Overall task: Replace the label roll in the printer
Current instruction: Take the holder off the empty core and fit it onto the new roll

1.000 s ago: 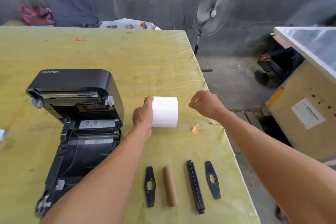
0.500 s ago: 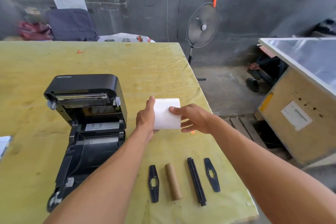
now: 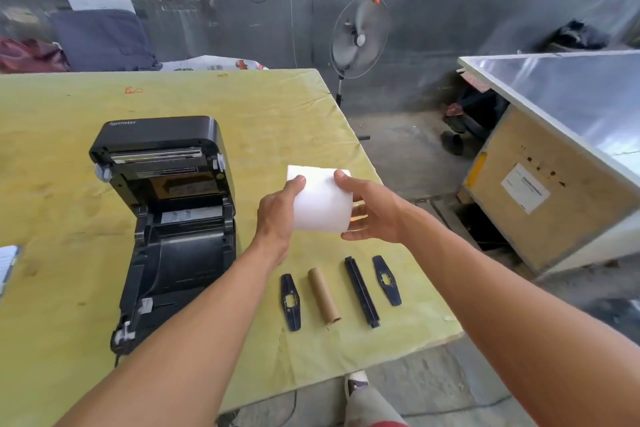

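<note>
A white label roll [image 3: 320, 201] is held above the table between both hands. My left hand [image 3: 277, 215] grips its left end and my right hand [image 3: 372, 211] grips its right end. To the left stands the black printer [image 3: 166, 218] with its lid open and its roll bay empty. Nearer to me on the table lie an empty brown cardboard core [image 3: 323, 295], a black spindle bar [image 3: 362, 291], and two flat black roll guides, the left guide [image 3: 290, 302] and the right guide [image 3: 387, 280].
The yellow-covered table [image 3: 69, 288] ends just right of the parts and just in front of me. Beyond the edge are a standing fan [image 3: 360, 36], a wooden crate [image 3: 540, 191] under a metal top, and concrete floor. A paper's corner [image 3: 7, 260] shows at far left.
My right hand came in from the right and took the roll's right end. Both hands now hold the roll, lifted slightly towards me.
</note>
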Available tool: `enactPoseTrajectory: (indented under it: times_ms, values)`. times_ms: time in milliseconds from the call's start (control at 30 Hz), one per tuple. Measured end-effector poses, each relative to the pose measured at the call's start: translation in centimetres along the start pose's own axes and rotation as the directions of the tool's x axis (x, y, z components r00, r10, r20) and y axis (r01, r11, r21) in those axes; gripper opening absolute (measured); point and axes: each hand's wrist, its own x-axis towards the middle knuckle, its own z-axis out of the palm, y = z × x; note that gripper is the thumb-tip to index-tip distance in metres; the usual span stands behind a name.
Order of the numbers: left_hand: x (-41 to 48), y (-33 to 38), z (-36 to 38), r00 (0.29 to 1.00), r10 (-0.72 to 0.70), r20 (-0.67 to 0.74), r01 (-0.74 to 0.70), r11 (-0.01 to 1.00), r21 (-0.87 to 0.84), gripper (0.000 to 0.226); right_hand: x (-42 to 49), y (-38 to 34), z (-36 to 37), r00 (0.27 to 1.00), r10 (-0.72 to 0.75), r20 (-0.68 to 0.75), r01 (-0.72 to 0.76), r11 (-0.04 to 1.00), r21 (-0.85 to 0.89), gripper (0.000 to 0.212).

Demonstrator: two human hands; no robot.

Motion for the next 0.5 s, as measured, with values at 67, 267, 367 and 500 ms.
enactPoseTrajectory:
  times_ms: [67, 267, 367, 500]
  values:
    - [-0.6, -0.5, 0.3, 0.998, -0.019, -0.062, 0.016, 0.998, -0.055, 0.038, -0.7, 0.1, -0.4, 0.999, 0.016, 0.031, -0.014, 0.998, -0.057, 0.062]
    - [-0.7, -1.6, -0.1, 0.99, -0.084, -0.11, 0.061, 0.978, -0.2, 0.033, -0.7, 1.3, -2.2, 0.996, -0.021, -0.088, 0.004, 0.982, -0.19, 0.05]
    - [-0.5, -2.0, -0.4, 0.987, -0.122, -0.108, 0.093, 0.965, -0.247, 0.041, 0.8, 4.0, -2.6, 0.972, -0.121, -0.202, -0.051, 0.731, -0.681, 0.026]
    - [-1.2, -2.8, -0.4, 0.981, -0.129, -0.145, 0.092, 0.967, -0.238, 0.047, 2.2, 9.2, -2.1, 0.987, -0.1, -0.123, -0.065, 0.451, -0.89, 0.018]
